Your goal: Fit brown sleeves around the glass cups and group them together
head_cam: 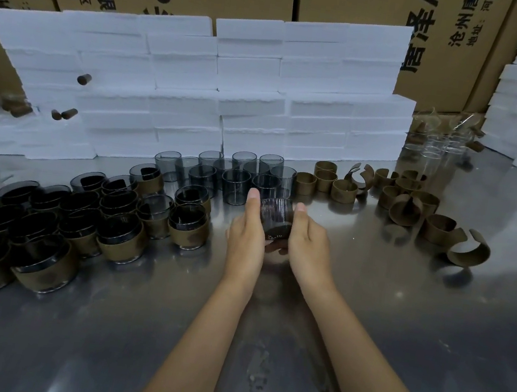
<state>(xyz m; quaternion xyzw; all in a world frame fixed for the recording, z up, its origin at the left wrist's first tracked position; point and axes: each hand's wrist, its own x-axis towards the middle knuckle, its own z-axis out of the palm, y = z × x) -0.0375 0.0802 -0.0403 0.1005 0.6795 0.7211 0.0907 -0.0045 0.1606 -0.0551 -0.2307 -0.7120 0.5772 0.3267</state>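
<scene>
At the middle of the frame I grip 1 glass cup (276, 216) between both hands, tipped on its side above the steel table (397, 331). My left hand (245, 244) and right hand (304, 247) curl round it from either side, thumbs up. Sleeved cups (118, 239) crowd the lower left, bare cups (236, 176) stand just behind, and loose brown sleeves (409, 203) lie at right.

I see my left hand (246, 237) and right hand (305, 244) gripping one glass cup (276, 215) mid-bench; sleeved cups (114, 218) crowd the left edge, loose brown sleeves (409, 203) lie toward the right.
</scene>
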